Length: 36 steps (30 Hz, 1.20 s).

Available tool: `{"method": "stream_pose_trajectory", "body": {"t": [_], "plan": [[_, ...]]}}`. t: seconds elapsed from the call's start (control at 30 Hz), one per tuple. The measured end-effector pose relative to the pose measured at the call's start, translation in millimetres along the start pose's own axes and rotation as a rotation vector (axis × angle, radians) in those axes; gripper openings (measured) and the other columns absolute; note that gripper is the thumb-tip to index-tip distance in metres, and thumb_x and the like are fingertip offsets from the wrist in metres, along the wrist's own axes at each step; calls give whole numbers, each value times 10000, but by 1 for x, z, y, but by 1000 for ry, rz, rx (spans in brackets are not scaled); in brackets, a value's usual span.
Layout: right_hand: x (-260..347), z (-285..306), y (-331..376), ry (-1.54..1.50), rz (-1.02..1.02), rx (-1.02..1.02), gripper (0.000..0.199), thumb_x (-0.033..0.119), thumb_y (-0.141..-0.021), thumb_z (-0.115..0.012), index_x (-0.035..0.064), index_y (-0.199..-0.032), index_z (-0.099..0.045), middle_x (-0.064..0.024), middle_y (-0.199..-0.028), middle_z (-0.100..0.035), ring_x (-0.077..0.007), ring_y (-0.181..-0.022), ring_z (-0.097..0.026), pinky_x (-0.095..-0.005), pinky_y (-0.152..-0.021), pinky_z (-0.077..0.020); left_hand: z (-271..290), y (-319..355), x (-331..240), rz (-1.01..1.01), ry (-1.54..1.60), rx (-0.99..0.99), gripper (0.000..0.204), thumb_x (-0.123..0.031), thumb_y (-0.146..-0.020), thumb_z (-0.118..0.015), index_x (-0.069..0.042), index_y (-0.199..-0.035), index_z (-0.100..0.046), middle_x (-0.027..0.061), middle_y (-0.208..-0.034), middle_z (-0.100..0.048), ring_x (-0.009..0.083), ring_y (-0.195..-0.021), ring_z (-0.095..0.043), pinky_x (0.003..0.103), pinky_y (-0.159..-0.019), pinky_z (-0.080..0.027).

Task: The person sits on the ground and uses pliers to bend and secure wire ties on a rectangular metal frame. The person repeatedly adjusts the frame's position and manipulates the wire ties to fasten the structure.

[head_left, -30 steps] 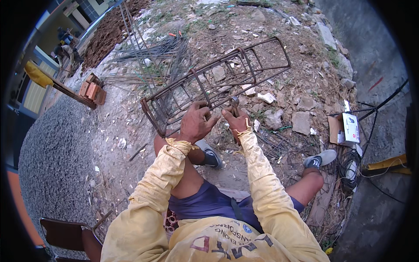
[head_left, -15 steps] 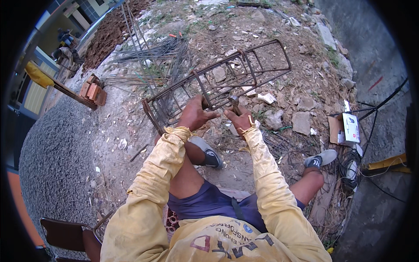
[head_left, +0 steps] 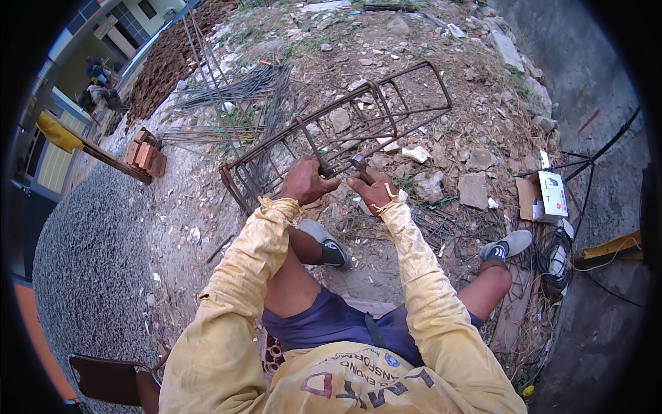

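A rusty rebar cage lies on its side on the rubble-strewn ground, reaching from just in front of the person's knees up and away to the right. The left hand is closed around one of the cage's long bars at its near edge, fingers curled over the steel. The right hand sits just beside it, to the right, wrapped around the handle of a small metal tool whose head touches the cage near the same bar; what kind of tool it is cannot be told. Both hands are close together but not touching.

Beyond the cage's far left end lies a loose bundle of straight rebar rods. Further left of the cage sits a stack of red bricks. To the right of the cage, well apart from it, an open cardboard box rests near black cables. Below the cage the person's grey sneakers show, one just under the left hand, the other off to the right.
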State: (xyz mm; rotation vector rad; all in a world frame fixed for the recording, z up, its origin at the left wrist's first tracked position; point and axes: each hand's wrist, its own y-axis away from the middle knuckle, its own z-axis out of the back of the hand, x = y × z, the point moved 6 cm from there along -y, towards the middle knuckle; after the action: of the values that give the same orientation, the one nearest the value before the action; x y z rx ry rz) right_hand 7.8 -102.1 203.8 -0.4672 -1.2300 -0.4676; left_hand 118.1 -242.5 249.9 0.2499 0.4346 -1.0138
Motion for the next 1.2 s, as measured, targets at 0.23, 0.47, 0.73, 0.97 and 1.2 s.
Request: {"method": "stream_pose_trajectory", "body": {"t": [0.23, 0.47, 0.73, 0.97, 1.2], "plan": [[-9, -6, -1, -75, -72, -36, 328, 322, -811, -702, 27, -953, -681, -91, -775, -661, -185, -717, -593, -346, -685, -469, -7, -3, 11, 8, 2, -44, 386, -408, -707, -732, -68, -889, -711, 184, -1015, -635, 340, -981, -588, 421, -850, -468], [-7, 1, -6, -29, -38, -49, 332, 337, -809, -704, 48, -972, -700, -139, -824, -678, -252, -767, -637, -367, -718, -483, 12, 27, -33, 69, -80, -411, 494, -375, -710, -765, -20, -985, -557, 163, -919, -590, 349, -913, -578, 440, -795, -472], [3, 2, -8, 46, -7, -45, 286, 284, -848, -687, 7, -920, -671, -75, -776, -657, -163, -732, -587, -324, -695, -464, 5, 50, -39, -54, 1, -582, 230, -236, -787, -718, -59, -831, -576, 129, -941, -589, 341, -875, -581, 431, -753, -468], [13, 5, 1, 149, -60, -165, 296, 330, -822, -664, 52, -924, -672, -183, -808, -663, -344, -757, -646, -406, -687, -488, 5, 29, -16, -12, 299, -232, 339, -362, -845, -667, -25, -883, -673, 173, -858, -659, 291, -849, -619, 382, -744, -481], [39, -4, 4, 368, -140, -320, 255, 301, -812, -644, 68, -915, -628, -204, -872, -659, -419, -847, -631, -489, -712, -486, 14, 34, -11, -50, 530, -51, 448, -443, -860, -661, 3, -906, -649, 149, -803, -632, 215, -773, -585, 367, -736, -464]]}}
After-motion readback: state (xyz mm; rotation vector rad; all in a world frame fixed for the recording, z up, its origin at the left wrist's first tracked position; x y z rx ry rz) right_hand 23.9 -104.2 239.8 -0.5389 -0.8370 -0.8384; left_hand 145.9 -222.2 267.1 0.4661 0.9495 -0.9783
